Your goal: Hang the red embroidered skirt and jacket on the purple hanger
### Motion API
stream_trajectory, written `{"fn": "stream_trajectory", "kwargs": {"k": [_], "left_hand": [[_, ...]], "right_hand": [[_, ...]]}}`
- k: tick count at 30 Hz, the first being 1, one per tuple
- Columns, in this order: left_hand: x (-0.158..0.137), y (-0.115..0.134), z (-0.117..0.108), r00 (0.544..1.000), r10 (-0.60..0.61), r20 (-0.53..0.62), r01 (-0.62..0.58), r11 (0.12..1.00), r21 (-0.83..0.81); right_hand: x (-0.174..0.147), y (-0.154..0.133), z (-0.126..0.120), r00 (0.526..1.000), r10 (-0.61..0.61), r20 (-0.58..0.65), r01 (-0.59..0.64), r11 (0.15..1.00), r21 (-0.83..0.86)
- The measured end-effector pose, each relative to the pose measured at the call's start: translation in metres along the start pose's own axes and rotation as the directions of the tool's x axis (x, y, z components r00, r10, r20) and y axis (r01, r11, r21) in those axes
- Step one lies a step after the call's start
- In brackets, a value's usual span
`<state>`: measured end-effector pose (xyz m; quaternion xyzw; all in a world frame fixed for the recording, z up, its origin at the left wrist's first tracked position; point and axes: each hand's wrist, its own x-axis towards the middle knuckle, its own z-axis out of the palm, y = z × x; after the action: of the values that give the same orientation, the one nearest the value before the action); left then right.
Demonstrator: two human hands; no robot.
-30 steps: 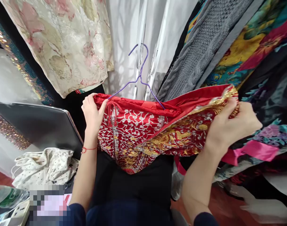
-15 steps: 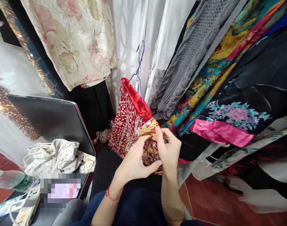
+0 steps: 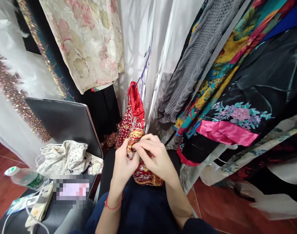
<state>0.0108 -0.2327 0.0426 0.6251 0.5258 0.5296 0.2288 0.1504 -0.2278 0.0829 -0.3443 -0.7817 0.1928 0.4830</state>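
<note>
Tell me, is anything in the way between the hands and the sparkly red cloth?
Nothing I can see: the left hand and right hand are right on the red cloth. The purple hanger is farther up, not between them.

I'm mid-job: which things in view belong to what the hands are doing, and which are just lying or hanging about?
In use: red garment, held by the left hand and right hand; purple hanger, at its top edge.

Lying or hanging about: bottle; spotted cloth; grey knit.
</note>
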Motion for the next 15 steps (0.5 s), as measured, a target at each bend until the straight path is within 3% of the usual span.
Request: {"fn": "stream_trajectory", "kwargs": {"k": [2,5,8,12,15], "left_hand": [[0.0,-0.004,-0.006,1.0,-0.009,0.006,0.009,0.999,-0.052],[-0.002,-0.011,-0.019,1.0,0.011,0.029,-0.006,0.987,-0.162],[-0.006,-0.021,-0.031,0.996,0.068,-0.049,-0.079,0.96,-0.267],[-0.011,-0.03,-0.041,0.981,0.184,-0.067,-0.195,0.886,-0.421],[-0.016,-0.023,-0.046,0.99,0.065,-0.126,-0.116,0.881,-0.459]], "right_hand": [[0.002,0.022,-0.009,0.997,-0.03,-0.072,0.031,0.999,0.022],[-0.002,0.067,-0.018,0.989,0.025,-0.143,-0.029,0.999,-0.021],[-0.014,0.106,-0.019,0.997,0.05,0.051,-0.048,0.998,-0.032],[-0.033,0.125,-0.019,0.96,0.084,0.266,-0.102,0.993,0.055],[-0.043,0.122,-0.027,0.924,0.137,0.356,-0.174,0.982,0.072]]}}
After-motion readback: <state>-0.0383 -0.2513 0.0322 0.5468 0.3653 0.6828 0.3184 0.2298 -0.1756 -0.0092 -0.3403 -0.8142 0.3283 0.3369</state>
